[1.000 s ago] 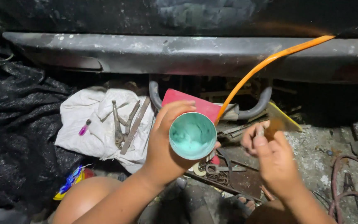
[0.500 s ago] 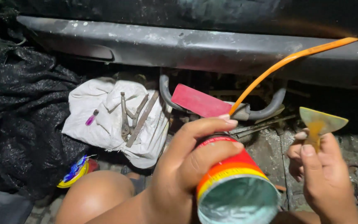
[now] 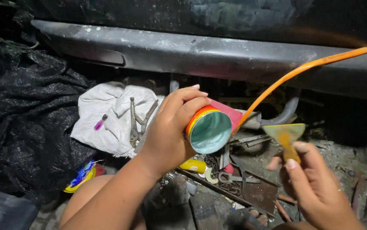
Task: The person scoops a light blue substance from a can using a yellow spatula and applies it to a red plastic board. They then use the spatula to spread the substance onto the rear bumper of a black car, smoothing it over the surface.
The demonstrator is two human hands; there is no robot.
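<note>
Round tin (image 3: 209,130), open mouth to camera, sits clamped in the left hand (image 3: 170,127); the right hand (image 3: 315,183) pinches a yellow plastic spreader (image 3: 286,138) just beside it.

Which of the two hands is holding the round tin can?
The left hand grips the round tin can with red and yellow bands; the right hand holds a small yellow plastic scraper.
</note>
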